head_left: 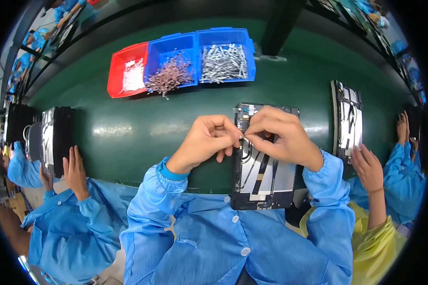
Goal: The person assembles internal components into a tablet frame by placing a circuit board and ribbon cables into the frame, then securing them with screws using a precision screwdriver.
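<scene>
An opened tablet-like device (271, 178) lies before me on the green bench, its silver inner plate and black cables showing. Over its upper left edge my left hand (207, 140) pinches something small and pale between thumb and forefinger. My right hand (280, 133) reaches across the top of the device, thumb and forefinger pinched at the same spot. The fingertips of both hands nearly meet there. What they hold is too small to name. Part of the device's upper half is hidden under my right hand.
Beyond the device stand a red bin (114, 80) of small white pieces, a blue bin (159, 47) of thin brownish wired parts and another blue bin (249, 59) of silvery strips. Co-workers' hands touch stacked devices (54, 137) at left and another stack (349, 118) at right. A dark post (280, 28) rises behind.
</scene>
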Motion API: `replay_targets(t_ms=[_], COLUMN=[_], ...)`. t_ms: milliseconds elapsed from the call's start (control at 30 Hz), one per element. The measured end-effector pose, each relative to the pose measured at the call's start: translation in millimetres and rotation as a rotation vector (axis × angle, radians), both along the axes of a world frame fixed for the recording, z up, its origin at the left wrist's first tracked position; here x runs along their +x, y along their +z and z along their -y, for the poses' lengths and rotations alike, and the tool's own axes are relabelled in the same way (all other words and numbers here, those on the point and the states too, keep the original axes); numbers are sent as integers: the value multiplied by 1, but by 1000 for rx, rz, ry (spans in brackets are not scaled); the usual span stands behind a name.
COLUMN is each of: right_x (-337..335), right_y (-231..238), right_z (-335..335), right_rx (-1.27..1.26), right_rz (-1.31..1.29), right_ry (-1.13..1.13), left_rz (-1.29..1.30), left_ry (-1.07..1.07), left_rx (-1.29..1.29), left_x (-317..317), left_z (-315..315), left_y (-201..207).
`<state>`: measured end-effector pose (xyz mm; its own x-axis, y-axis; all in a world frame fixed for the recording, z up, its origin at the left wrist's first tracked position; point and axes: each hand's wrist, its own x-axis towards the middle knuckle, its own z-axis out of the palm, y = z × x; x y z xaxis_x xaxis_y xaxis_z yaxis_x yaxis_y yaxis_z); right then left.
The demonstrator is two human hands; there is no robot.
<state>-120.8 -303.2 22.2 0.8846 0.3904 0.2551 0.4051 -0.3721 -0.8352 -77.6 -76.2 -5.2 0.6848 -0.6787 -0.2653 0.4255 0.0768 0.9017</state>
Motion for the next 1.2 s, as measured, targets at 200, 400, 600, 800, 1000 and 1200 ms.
replay_targets(t_ms=[200, 400, 600, 800, 1000, 1200], right_x=[-18, -30, -42, -60, -59, -56], right_y=[-5, -11, -29, -45, -55, -27], right_z=[3, 24, 34, 18, 19, 34], right_rx=[414, 572, 589, 664, 667, 713], right_rz=[28, -252, -302, -180, -132, -56], right_ry=[-333, -428, -585, -606, -632, -619], left_rz=[451, 1158, 1078, 386, -33, -199], left_ry=[643, 966, 840, -177, 34, -138], left_rx=[246, 1230, 947, 511, 207, 134], left_x=[17, 101, 44, -45, -50, -43], left_z=[-26, -125, -77, -12, 24, 50], left_y=[26, 13, 16, 21, 7, 24])
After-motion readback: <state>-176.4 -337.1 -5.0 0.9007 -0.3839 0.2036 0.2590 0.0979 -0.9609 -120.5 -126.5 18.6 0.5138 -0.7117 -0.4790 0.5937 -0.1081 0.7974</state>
